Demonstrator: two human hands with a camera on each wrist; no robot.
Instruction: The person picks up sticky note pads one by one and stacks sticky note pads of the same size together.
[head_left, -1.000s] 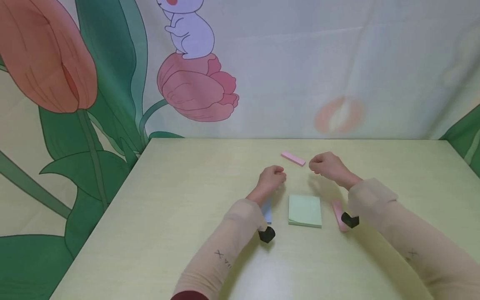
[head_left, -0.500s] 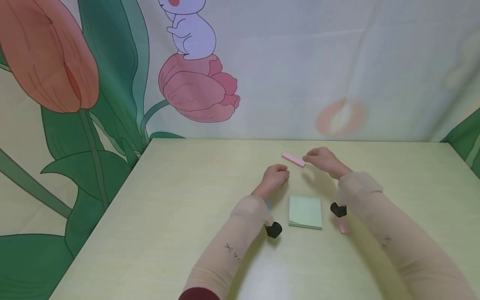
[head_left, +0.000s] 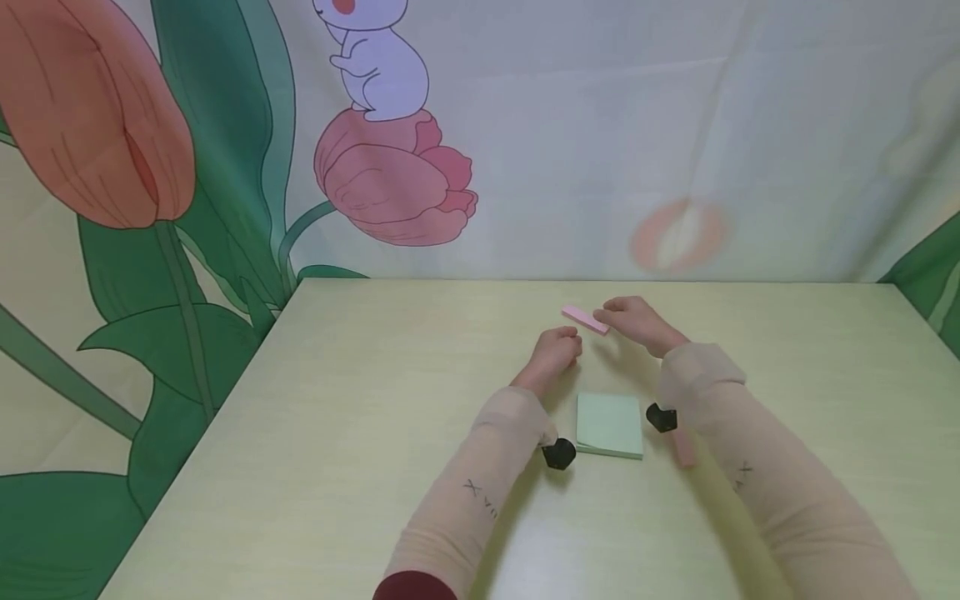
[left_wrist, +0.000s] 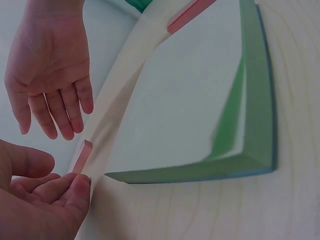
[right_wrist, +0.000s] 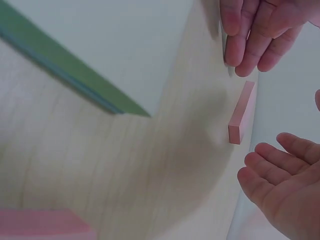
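Note:
At the far side of the table lies a narrow pink sticky-note pad [head_left: 579, 317]. My right hand [head_left: 641, 323] is at its right end, fingers fairly straight and overlapping it in the head view; in the right wrist view the palm shows with nothing in it. My left hand [head_left: 555, 350] hovers to the near left of that pad, fingers loosely bent and holding nothing, as the left wrist view shows too. Nearer the person, between the forearms, rests a square pale green sticky-note pad [head_left: 609, 423], its top sheet lifted at one corner [left_wrist: 227, 125].
A second narrow pink pad [head_left: 683, 450] lies right of the green one, partly hidden by the right sleeve. Black wrist cameras [head_left: 558, 454] hang under both forearms close to the green pad. A printed cloth [head_left: 540, 150] stands behind the table's far edge.
My right hand has moved left to the far pink pad. My left hand has shifted slightly right, and its forearm now covers the blue pad seen earlier. The pads have stayed in place.

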